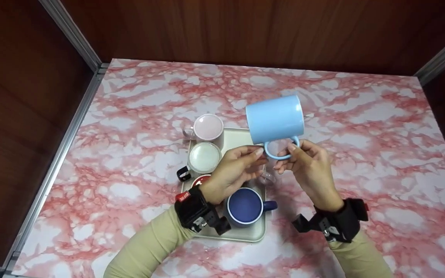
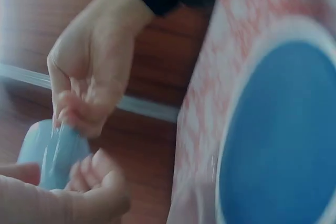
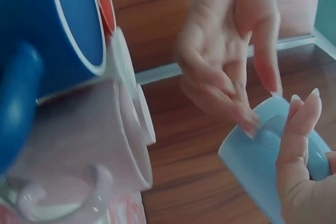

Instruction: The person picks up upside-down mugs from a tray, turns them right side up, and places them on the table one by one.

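Note:
A light blue mug [image 1: 275, 119] is held tilted on its side above the far right of the tray, its handle toward me. My right hand [image 1: 312, 175] pinches that handle between thumb and fingers. Close to the handle's other side is my left hand [image 1: 232, 172], its fingers loosely extended; in the right wrist view its fingertips reach the mug's edge. Below the hands a dark blue mug [image 1: 245, 206] stands upright on the tray [image 1: 242, 135]. A pale pink mug [image 3: 79, 145] stands beside it, mostly hidden from the head view by my left hand.
Along the tray's left side stand another pale pink mug [image 1: 208, 127], a white mug [image 1: 204, 157] with a black handle, and a red mug [image 1: 200, 180] partly covered by my left wrist. The tray lies on a pink-and-white marbled table [image 1: 361, 116]. Brown wooden panels [image 1: 245, 31] enclose it.

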The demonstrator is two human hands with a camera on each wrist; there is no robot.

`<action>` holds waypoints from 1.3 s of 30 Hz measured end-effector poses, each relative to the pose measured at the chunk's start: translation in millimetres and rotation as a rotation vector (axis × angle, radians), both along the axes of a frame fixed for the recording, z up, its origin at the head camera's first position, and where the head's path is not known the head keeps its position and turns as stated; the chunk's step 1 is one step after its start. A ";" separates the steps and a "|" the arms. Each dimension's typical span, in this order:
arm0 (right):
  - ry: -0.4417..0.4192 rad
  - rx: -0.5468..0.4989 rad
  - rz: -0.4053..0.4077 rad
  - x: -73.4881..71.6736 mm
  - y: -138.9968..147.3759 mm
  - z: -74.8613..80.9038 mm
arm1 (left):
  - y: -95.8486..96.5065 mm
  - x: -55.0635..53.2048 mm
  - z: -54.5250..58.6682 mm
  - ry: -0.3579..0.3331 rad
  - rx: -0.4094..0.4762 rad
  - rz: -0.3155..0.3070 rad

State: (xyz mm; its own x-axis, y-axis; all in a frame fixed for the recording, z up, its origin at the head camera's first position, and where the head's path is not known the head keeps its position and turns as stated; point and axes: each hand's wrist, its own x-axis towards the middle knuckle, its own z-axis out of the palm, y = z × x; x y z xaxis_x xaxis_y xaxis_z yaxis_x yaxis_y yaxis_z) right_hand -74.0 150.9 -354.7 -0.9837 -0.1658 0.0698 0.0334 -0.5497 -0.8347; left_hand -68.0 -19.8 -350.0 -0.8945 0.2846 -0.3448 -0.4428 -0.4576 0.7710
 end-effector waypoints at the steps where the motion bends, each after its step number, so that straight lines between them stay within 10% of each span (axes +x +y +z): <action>1: -0.004 -0.012 0.014 0.6 -0.4 -0.9 | 2.9 -0.5 -0.5 -0.028 0.048 0.028; 9: -0.017 -0.092 0.123 1.7 -1.8 -6.4 | 15.5 -1.7 1.9 -0.051 0.259 0.122; 24: 0.083 0.085 0.246 -6.5 -3.1 -11.2 | -0.4 -0.4 9.7 0.065 0.252 0.167; 39: 0.016 0.150 0.013 -21.7 47.1 -23.4 | -101.0 -40.3 26.3 0.276 -0.059 0.430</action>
State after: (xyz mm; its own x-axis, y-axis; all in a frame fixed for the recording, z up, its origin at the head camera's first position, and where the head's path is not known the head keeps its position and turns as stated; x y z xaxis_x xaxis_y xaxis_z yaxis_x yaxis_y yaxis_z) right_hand -95.7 198.0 -378.1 -0.9803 -0.1884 0.0589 0.0258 -0.4183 -0.9079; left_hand -108.3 -120.8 -323.7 -0.9864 -0.1415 -0.0836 -0.0007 -0.5054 0.8629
